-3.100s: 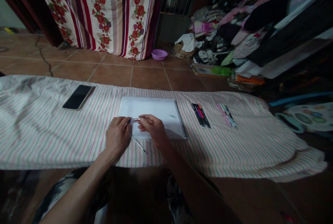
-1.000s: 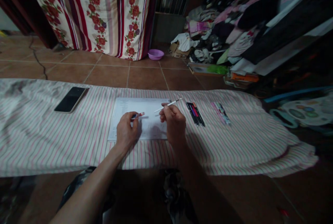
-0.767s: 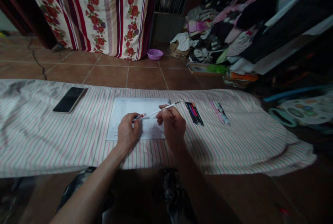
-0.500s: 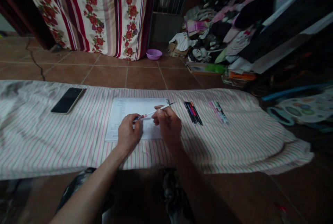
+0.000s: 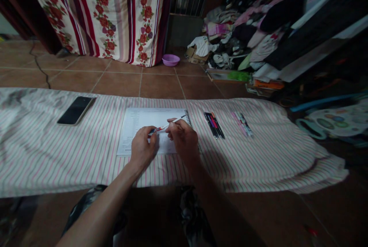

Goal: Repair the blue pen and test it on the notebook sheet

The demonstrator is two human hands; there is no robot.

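A slim white pen (image 5: 163, 127) with red marks and a dark end lies slantwise between my two hands, above the notebook. My left hand (image 5: 143, 143) is closed, its thumb and fingertips pinching the left, dark-and-red end. The fingers of my right hand (image 5: 184, 138) close round the pen's right part, and a thin dark tip sticks out beyond them. Whether the pen is one piece or two joined parts cannot be made out. Beneath both hands, a spiral notebook (image 5: 149, 115) is spread with a printed page at its left; my hands cover part of it.
Several dark pens (image 5: 214, 125) lie right of the notebook, with pastel pens (image 5: 242, 123) farther right. A phone (image 5: 76, 110) rests at left on the striped cloth (image 5: 97, 155). Beyond are a floral curtain (image 5: 120, 17), a purple basin (image 5: 170, 60) and heaped clothes (image 5: 230, 36).
My right hand has shifted slightly left, toward my left hand. The pen's dark tip has come left with it, so the span is shorter. My left hand stays nearly in place.
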